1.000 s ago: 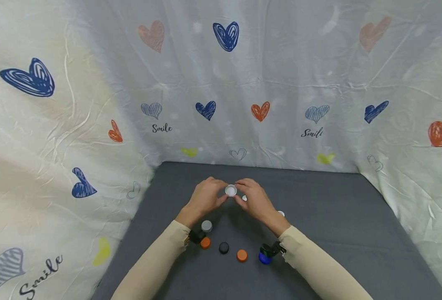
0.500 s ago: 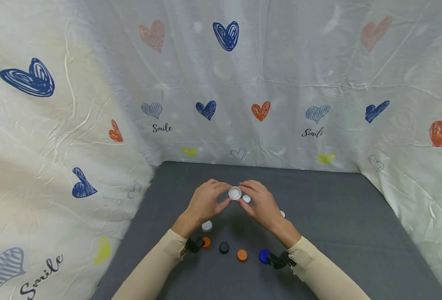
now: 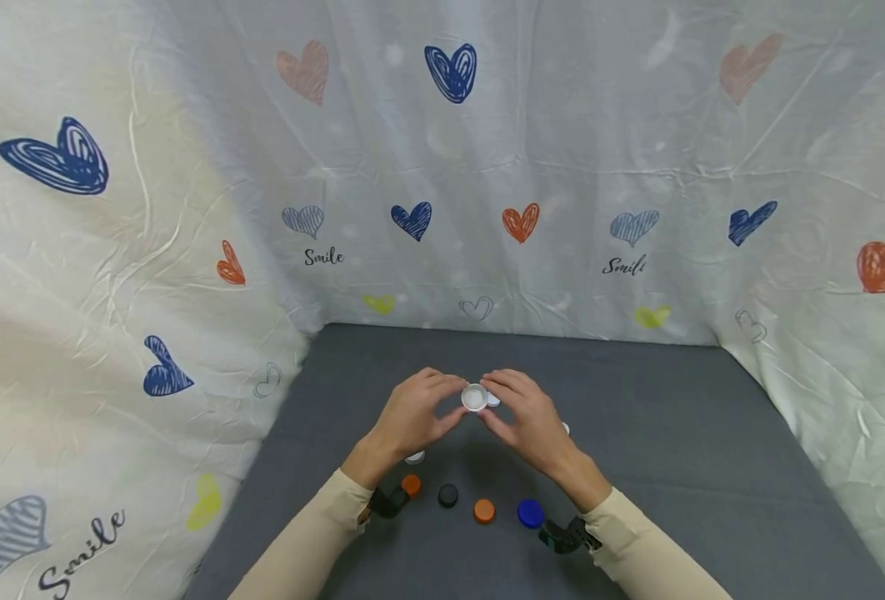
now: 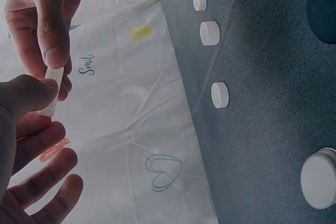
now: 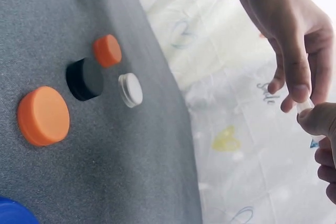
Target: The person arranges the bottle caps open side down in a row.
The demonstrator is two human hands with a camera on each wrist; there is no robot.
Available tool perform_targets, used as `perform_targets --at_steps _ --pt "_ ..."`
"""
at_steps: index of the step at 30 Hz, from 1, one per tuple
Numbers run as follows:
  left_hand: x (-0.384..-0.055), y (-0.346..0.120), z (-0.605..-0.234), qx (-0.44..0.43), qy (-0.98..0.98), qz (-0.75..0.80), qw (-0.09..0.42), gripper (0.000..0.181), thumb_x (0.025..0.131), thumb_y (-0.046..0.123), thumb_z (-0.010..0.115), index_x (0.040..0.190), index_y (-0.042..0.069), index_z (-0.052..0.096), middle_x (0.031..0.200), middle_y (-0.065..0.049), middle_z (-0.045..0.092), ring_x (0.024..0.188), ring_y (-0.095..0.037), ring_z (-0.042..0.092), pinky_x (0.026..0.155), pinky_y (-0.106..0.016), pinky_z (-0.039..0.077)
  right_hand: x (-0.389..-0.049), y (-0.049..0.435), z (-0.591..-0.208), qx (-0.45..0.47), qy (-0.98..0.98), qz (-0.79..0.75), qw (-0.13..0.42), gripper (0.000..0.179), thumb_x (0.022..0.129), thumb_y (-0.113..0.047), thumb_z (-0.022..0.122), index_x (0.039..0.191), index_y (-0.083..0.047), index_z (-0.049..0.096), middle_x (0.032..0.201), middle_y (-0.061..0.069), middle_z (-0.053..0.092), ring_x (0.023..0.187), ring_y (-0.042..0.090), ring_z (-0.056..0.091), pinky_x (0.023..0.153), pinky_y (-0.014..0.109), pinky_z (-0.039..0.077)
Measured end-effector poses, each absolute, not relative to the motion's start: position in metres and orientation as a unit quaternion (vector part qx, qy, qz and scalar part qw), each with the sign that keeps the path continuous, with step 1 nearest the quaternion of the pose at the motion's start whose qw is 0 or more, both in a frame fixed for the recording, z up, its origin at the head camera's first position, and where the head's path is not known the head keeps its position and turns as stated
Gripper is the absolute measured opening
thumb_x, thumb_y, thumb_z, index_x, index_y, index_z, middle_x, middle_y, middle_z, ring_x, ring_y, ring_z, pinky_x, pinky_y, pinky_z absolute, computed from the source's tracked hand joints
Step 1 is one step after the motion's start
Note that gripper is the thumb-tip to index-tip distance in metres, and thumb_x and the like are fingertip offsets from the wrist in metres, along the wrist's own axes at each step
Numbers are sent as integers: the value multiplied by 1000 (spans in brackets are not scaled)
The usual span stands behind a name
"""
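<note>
Both hands hold one round white bottle cap (image 3: 475,397) above the grey table, its open hollow side facing the head camera. The left hand (image 3: 412,412) pinches its left edge between thumb and fingers. From the other side, the right hand (image 3: 528,425) pinches the right edge. In the left wrist view the same cap (image 4: 51,92) appears edge-on between the two thumbs, with the left hand's other fingers spread below. Most of the cap (image 5: 304,107) is hidden by fingertips in the right wrist view.
Nearer the body lie an orange cap (image 3: 411,485), a black cap (image 3: 447,496), another orange cap (image 3: 483,511) and a blue cap (image 3: 530,513). A greyish-white cap (image 5: 130,89) sits near them. Small white caps (image 4: 209,33) lie farther off. A heart-printed cloth (image 3: 457,167) hangs behind the table.
Both hands have drawn slightly toward the body and to the right, carrying the white bottle cap with them. Their pinch on it looks the same. The caps on the table stay put.
</note>
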State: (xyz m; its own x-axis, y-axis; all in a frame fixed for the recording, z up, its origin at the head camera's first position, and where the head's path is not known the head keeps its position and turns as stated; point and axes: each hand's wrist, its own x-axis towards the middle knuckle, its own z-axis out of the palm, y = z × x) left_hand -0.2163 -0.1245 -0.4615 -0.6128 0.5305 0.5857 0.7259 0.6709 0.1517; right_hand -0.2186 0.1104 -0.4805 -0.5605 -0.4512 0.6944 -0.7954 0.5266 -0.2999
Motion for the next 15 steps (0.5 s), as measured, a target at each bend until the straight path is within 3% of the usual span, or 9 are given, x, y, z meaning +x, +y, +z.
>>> perform_targets --at_steps 15 --pt "-210 -122 -468 -384 -867 -199 248 36 83 29 84 115 14 75 111 3 74 99 -12 64 85 -29 57 -204 116 -485 374 -835 302 268 45 84 -22 83 122 -3 71 126 9 67 122 28 60 98 46 53"
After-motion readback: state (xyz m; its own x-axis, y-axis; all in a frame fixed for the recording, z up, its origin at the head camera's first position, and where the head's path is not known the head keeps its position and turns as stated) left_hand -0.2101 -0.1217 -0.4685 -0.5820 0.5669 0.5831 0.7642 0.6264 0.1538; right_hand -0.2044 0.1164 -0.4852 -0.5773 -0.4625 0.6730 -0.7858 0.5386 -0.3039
